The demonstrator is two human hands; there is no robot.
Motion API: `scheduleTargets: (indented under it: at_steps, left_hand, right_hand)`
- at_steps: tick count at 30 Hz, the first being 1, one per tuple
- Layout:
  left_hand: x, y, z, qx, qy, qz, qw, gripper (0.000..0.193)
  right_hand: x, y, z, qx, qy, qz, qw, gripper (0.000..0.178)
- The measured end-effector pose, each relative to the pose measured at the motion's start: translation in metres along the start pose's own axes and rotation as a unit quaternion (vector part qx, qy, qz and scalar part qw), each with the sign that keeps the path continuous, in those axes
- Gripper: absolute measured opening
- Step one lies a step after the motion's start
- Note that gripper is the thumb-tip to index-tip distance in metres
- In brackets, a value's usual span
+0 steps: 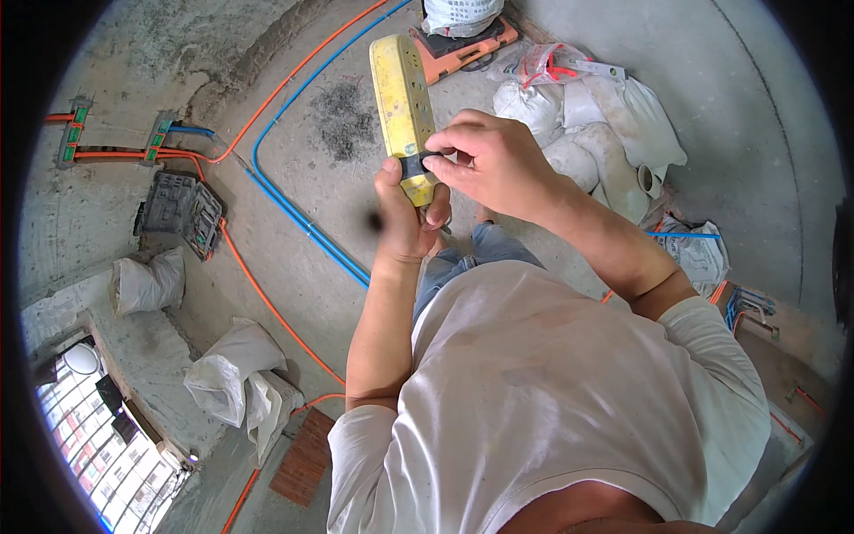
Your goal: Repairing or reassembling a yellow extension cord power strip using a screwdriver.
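A scuffed yellow power strip (398, 98) with dark socket holes along its right side is held up before me, its long end pointing away. My left hand (406, 218) grips its near end from below, thumb on the left side. Across the strip near that end lies a small black piece (413, 165); whether it is a plug or a band I cannot tell. My right hand (507, 165) comes in from the right with its fingers closed in a pinch on the black piece. The fingers partly cover it.
Orange conduit (276, 91) and blue conduit (307, 230) run over the concrete floor. An open grey tool case (169, 203) lies at the left wall. White sacks (614, 125) are piled at right, and other sacks (233, 365) lie at lower left near a brown board (302, 458).
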State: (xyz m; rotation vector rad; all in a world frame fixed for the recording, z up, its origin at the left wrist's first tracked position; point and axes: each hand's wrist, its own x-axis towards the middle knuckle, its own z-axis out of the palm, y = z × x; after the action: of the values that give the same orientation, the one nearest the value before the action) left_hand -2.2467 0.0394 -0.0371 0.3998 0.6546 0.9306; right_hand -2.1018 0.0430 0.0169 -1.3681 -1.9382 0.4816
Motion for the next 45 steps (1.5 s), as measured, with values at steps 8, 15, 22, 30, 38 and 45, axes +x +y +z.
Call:
scheduleTargets:
  at_steps: [8,15,22,30,38,45]
  left_hand:
    - [-0.004,0.005,-0.002,0.059,0.022,0.025,0.998,0.046]
    - [-0.006,0.002,-0.004,0.097,0.049,0.044,0.993,0.037]
    - [-0.010,-0.001,-0.005,0.090,0.014,0.016,0.996,0.046]
    - [-0.011,-0.010,-0.008,0.073,-0.002,0.000,0.997,0.051]
    - [-0.005,0.001,0.006,0.098,0.019,0.023,0.995,0.050]
    - [-0.005,0.000,-0.003,0.113,0.021,0.031,0.993,0.048]
  right_hand:
    - [0.010,-0.001,-0.009,0.025,-0.059,-0.021,0.998,0.012]
    - [0.010,-0.002,-0.007,0.108,-0.102,0.105,0.983,0.013]
    - [0.003,0.004,-0.004,0.181,-0.094,0.134,0.970,0.014]
    - [-0.006,0.009,0.005,0.271,-0.090,0.206,0.936,0.015]
    - [-0.006,0.011,-0.003,0.308,-0.073,0.196,0.928,0.018]
    - [0.001,0.001,-0.008,0.245,-0.075,0.162,0.953,0.014]
